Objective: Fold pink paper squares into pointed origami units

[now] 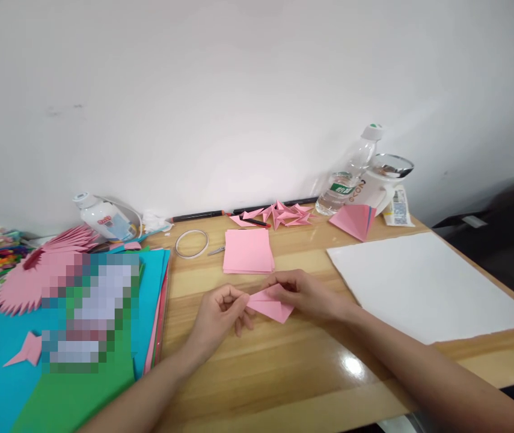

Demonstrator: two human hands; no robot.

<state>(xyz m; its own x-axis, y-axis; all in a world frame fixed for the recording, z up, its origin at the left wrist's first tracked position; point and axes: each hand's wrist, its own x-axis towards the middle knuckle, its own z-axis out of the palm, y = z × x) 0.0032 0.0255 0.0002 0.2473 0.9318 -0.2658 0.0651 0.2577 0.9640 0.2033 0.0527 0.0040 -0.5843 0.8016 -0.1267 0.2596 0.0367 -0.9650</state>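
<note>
A folded pink paper piece (269, 304) lies on the wooden table (284, 361) in front of me, held from both sides. My left hand (220, 316) pinches its left corner with fingers curled. My right hand (304, 293) lies over its right half, fingers closed on the upper fold. Just behind them sits a stack of pink square sheets (247, 250). Farther back is a heap of folded pink triangles (284, 214).
A large white sheet (423, 285) covers the right of the table. Blue and green paper sheets (58, 385) and a pink fan-like piece (31, 270) lie at the left. A tape ring (191, 243), small scissors (217, 249), pens, two bottles (349, 174) and a white kettle (385, 180) line the wall.
</note>
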